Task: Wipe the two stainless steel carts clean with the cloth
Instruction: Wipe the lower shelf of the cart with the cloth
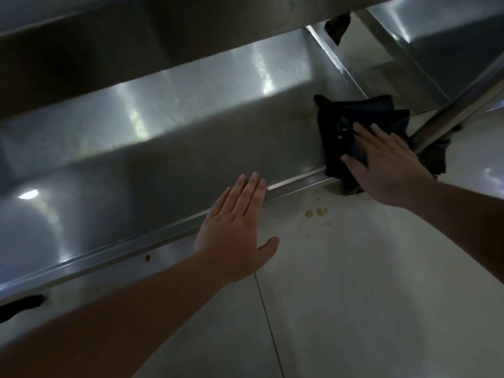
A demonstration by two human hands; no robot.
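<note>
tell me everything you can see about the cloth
The cloth is dark, near black, soft fabric, bunched and folded rather than spread flat. It lies at the right end of the cart's lower shelf, against the corner by the upright tube, with part hanging over the shelf's front rim. The right hand presses it with straight fingers. The left hand does not touch it.

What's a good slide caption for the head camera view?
Right hand presses dark cloth flat on the steel cart shelf; left hand rests open on its rim.
</note>
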